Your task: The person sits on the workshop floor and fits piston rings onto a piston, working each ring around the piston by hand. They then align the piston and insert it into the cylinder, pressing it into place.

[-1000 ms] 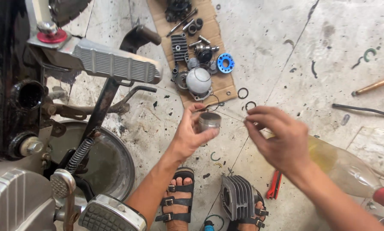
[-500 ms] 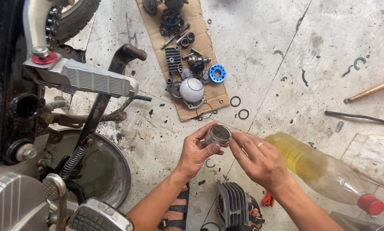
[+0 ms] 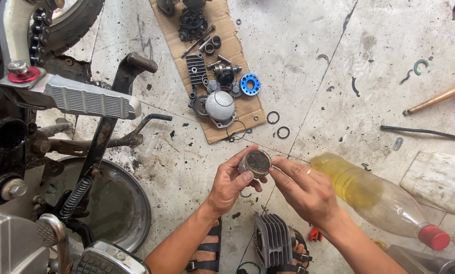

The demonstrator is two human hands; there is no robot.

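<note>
Head view, looking down at a stained concrete floor [image 3: 379,45]. The left hand [image 3: 231,183] is cupping a short metal cylinder [image 3: 255,163], apparently a piston with a dark, sooty crown, its grip clenched around the cylinder's wall with the thumb lying along the near side. The right hand [image 3: 302,190] is meeting it from the right, forefinger and thumb pinching the cylinder's rim; a ring is showing on one finger. The cylinder is being held in the air between both hands, above the floor and just below the near end of a cardboard sheet [image 3: 222,35].

On the cardboard, small engine parts are lying: a rounded silver cover [image 3: 220,105], a blue toothed ring [image 3: 250,84], a black finned block [image 3: 195,69] and several bolts. Two black rubber rings [image 3: 278,125] are lying on the floor just beside the cardboard's corner.

Behind the right hand, a clear plastic bottle [image 3: 374,195] holding yellow liquid, with a red cap, is lying on its side. A finned grey cylinder barrel [image 3: 273,242] is standing between the person's sandalled feet. To the left, a motorcycle's footrest [image 3: 88,99], kick lever [image 3: 105,132] and spring are occupying the frame above a round metal pan [image 3: 121,208].
</note>
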